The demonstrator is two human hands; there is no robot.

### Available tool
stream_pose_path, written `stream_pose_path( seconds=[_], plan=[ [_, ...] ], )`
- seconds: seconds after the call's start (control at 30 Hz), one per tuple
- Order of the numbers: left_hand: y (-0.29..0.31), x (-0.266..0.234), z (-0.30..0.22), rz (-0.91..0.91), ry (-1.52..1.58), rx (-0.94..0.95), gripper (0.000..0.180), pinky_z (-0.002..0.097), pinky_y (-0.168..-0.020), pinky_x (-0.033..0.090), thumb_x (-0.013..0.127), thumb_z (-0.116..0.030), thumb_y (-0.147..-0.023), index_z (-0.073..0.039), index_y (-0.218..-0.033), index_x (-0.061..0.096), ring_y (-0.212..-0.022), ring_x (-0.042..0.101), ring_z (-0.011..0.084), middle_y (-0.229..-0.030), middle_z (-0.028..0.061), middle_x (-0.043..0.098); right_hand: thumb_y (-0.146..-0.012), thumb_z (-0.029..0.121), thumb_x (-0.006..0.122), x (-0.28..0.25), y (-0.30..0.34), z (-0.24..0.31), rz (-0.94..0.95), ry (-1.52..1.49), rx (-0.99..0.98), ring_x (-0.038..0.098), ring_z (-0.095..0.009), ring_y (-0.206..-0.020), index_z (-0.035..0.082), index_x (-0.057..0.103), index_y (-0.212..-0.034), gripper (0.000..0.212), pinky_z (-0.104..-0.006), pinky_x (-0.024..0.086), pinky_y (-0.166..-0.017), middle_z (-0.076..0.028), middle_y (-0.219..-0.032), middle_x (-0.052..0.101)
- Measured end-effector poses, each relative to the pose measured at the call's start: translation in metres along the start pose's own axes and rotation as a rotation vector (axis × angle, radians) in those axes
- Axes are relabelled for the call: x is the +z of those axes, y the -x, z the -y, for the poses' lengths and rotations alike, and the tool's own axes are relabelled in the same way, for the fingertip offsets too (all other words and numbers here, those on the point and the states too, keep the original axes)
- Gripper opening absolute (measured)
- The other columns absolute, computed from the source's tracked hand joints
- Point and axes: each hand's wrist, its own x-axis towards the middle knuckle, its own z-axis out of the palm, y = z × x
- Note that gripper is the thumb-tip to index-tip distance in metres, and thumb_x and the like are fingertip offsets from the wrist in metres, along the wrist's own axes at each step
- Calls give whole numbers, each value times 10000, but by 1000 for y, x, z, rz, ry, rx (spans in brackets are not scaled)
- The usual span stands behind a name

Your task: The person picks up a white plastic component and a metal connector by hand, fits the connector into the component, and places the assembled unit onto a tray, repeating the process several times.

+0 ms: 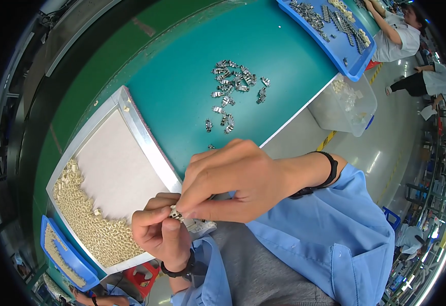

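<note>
My left hand [160, 232] pinches a small cream part with dark, metallic spots [176, 214] between thumb and fingers. Coming in from the right, my right hand [236, 178] has its thumb and forefinger closed on the same part, covering much of it. Beyond my hands, a loose group of small metal parts [241, 79] is scattered on the green tabletop [182, 97]. To the left lies a metal-framed tray [140, 127] with a pale lining, and many small cream pieces [98, 234] are heaped along its left and near side.
A blue tray [353, 71] of metal and cream parts stands at the far right edge of the table. Beside it is a clear plastic bin [343, 115]. Another blue tray [62, 250] sits at lower left, near a red stool [142, 278]. Co-workers [397, 38] are at right.
</note>
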Motion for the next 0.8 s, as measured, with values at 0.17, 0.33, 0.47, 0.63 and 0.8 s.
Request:
stream_pose_path(
  seconds=[0.17,0.33,0.47,0.63,0.8],
  plan=[
    [2,-1,-1,15,-17,61,271,399,-715,501,772,-189,-937,-14,-1026,584,-786,655,308,-865,165,669,-835,-47,790,1,0,-2,-22,-13,-92,693,-222,-693,-15,737,-945,126,-330,533,-618,-113,-837,725],
    [2,-5,-6,54,-3,76,277,405,-701,502,783,-175,-924,-16,-1024,579,-780,662,324,-858,161,665,-847,-44,786,2,1,0,-5,-57,-56,688,-236,-685,-19,736,-944,112,-340,534,-622,-117,-842,729],
    [3,-9,-6,74,-37,105,275,408,-693,509,789,-166,-918,-23,-1030,582,-776,665,327,-852,157,662,-844,-40,792,4,1,-3,-7,-93,-72,681,-244,-674,-28,735,-946,118,-346,537,-631,-126,-848,733],
    [4,-11,-10,144,-67,154,252,400,-677,538,783,-155,-925,-44,-1047,592,-779,676,323,-852,152,666,-854,-42,772,7,3,-2,28,-49,-113,662,-224,-653,-36,735,-940,93,-349,539,-641,-130,-836,721],
    [3,-8,-11,209,-125,232,230,369,-653,569,771,-172,-934,-77,-1064,606,-813,704,321,-860,135,680,-862,-44,717,11,4,-4,-6,97,-426,619,-205,-608,-51,731,-927,66,-344,532,-638,-150,-820,693]
  ],
)
